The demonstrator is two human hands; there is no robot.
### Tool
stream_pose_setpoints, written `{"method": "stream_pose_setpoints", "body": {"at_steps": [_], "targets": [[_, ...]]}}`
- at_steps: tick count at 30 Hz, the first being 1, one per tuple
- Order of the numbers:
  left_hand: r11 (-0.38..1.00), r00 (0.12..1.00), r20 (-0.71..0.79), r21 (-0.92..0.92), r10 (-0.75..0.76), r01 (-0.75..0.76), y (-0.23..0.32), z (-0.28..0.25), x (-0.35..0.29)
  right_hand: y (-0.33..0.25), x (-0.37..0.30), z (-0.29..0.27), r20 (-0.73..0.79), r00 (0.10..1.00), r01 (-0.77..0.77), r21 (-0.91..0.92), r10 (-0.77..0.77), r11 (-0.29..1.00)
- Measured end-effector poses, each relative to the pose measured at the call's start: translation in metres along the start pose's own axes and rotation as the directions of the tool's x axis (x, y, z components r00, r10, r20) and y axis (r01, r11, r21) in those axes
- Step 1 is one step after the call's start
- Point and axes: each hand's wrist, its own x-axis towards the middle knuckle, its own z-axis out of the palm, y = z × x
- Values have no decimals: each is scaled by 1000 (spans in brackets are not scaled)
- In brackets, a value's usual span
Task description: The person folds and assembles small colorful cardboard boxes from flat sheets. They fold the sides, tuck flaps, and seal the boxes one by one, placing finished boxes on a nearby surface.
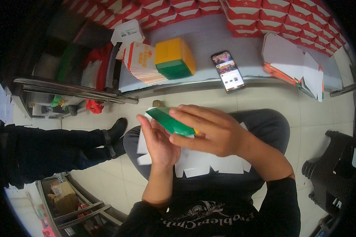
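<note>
Over my lap, both hands are around a small green carton (170,121) with a bit of yellow at its right end. My left hand (161,144) supports it from the left and below, thumb pointing up; its other fingers are partly hidden behind the carton. Fingers of my right hand (215,130) lie across the carton's right part and grip it. Under my hands, flat white cardboard blanks (195,164) with notched edges rest on my thighs.
A metal shelf ahead carries a yellow-and-green stack of cartons (175,59), upright printed sleeves (143,59), a lit phone (228,73), more flat blanks (290,63) and rows of red-and-white boxes (281,17). Another person's legs (67,148) are at left, a dark plastic stool (332,170) at right.
</note>
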Motion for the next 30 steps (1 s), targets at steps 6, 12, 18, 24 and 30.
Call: {"method": "stream_pose_setpoints", "body": {"at_steps": [6,12,18,24,30], "targets": [[988,999,33,151,26,-30,10,9,2,-5,-8,11,-108,984,-110,276,145,955],[993,1000,24,118,17,-19,21,12,6,0,-5,2,-137,988,83,36,-77,996],[987,991,131,150,36,-56,28,-1,11,11,-5,-2,-142,989,-21,67,31,998],[976,982,60,121,177,-184,12,14,1,8,-5,6,-122,990,48,-186,-72,981],[981,984,48,79,173,-176,13,6,3,6,-6,6,-96,989,80,-322,-116,943]]}}
